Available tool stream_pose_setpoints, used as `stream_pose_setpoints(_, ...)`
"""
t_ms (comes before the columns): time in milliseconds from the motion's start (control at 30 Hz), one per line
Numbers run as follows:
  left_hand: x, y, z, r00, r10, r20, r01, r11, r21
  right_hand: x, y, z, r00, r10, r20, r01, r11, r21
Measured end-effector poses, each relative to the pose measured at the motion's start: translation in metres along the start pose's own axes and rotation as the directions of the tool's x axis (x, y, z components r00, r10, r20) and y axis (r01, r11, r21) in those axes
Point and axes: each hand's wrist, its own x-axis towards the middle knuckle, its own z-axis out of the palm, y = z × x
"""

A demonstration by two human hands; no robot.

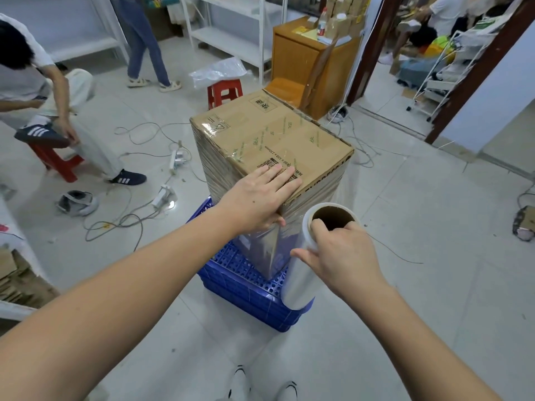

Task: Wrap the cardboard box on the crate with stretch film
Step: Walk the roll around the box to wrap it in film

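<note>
A tall cardboard box (275, 134) stands on a blue plastic crate (246, 282) in the middle of the floor. Clear stretch film covers its sides. My left hand (260, 195) lies flat on the near corner of the box top, fingers straight, thumb down the side. My right hand (341, 253) grips the upper end of an upright roll of stretch film (301, 273) just right of the box's near corner. A sheet of film runs from the roll to the box's right side.
Cables and power strips (173, 160) trail over the tiled floor on the left. A seated person (37, 91) on a red stool is at far left. Another red stool (224, 92) and a wooden cabinet (301, 62) stand behind the box. My shoes (260, 386) are at the bottom.
</note>
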Motion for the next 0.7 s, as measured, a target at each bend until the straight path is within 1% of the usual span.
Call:
stream_pose_setpoints(100,0.002,-0.003,-0.004,1.0,-0.002,0.02,0.003,0.999,-0.044,-0.007,-0.003,-0.003,0.998,0.052,-0.024,-0.05,0.997,0.067)
stream_pose_setpoints(167,0.003,-0.009,-0.005,1.0,0.012,0.005,-0.012,0.997,-0.079,-0.011,-0.004,-0.008,0.995,0.099,0.024,-0.101,0.987,0.122)
stream_pose_setpoints(233,0.005,-0.017,-0.005,0.997,0.063,-0.046,-0.066,0.996,-0.059,-0.012,-0.008,-0.013,0.988,0.136,0.069,-0.143,0.983,0.114)
stream_pose_setpoints(367,0.014,-0.039,-0.001,0.972,0.204,-0.12,-0.205,0.979,0.008,-0.003,-0.029,-0.013,0.968,0.243,0.063,-0.249,0.963,0.104)
stream_pose_setpoints(467,0.026,-0.059,-0.005,0.93,0.333,-0.154,-0.334,0.942,0.022,0.009,-0.04,-0.01,0.925,0.375,0.061,-0.374,0.927,-0.03)
stream_pose_setpoints(500,0.029,-0.064,-0.005,0.917,0.37,-0.152,-0.372,0.928,0.017,0.011,-0.042,-0.009,0.905,0.422,0.055,-0.419,0.907,-0.046)
stream_pose_setpoints(567,0.035,-0.069,-0.004,0.894,0.426,-0.139,-0.432,0.901,-0.019,0.014,-0.046,-0.01,0.875,0.483,0.042,-0.482,0.876,-0.029)
stream_pose_setpoints(633,0.037,-0.07,0.0,0.886,0.448,-0.119,-0.457,0.887,-0.069,0.014,-0.05,-0.011,0.852,0.517,0.079,-0.517,0.856,-0.023)
stream_pose_setpoints(700,0.04,-0.068,0.006,0.883,0.455,-0.114,-0.463,0.884,-0.059,0.013,-0.054,-0.01,0.828,0.545,0.131,-0.549,0.836,-0.003)
